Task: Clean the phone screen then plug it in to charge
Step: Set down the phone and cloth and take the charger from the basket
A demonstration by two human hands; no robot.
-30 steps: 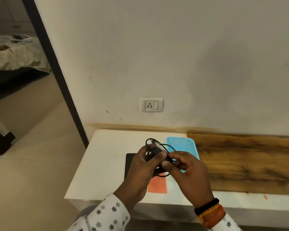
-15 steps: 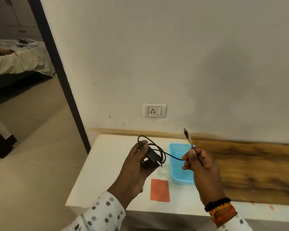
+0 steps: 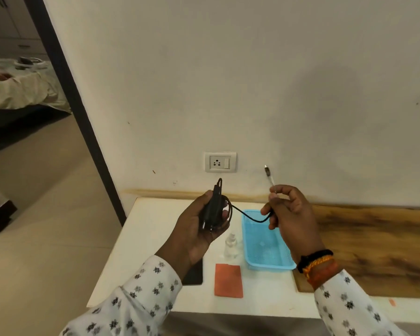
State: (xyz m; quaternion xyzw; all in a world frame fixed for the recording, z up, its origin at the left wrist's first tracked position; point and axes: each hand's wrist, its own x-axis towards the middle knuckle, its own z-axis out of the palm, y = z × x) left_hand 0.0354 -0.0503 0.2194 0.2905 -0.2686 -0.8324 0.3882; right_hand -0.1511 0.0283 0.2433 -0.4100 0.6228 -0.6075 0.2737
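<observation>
My left hand (image 3: pixel 199 229) holds a black charger adapter (image 3: pixel 212 209) with loops of its black cable, above the white table (image 3: pixel 143 238). My right hand (image 3: pixel 289 214) pinches the cable near its end, and the connector tip (image 3: pixel 267 171) points up toward the wall. The cable sags between both hands. A dark phone (image 3: pixel 194 274) lies flat on the table, mostly hidden under my left wrist. An orange cloth (image 3: pixel 228 280) lies beside it. A small clear spray bottle (image 3: pixel 230 246) stands behind the cloth. A white wall socket (image 3: pixel 220 162) with a switch sits above the table.
A light blue mesh tray (image 3: pixel 264 260) rests right of the bottle. A wooden panel (image 3: pixel 374 246) covers the table's right part. Left of the table there are a dark door frame (image 3: pixel 75 103), tiled floor, and a bed with someone's arm on it in the far room.
My hands have drawn apart. The right hand pulled the cable end out from the bundle and raised it; the left keeps the adapter. The view tilted down, revealing the bottle and cloth.
</observation>
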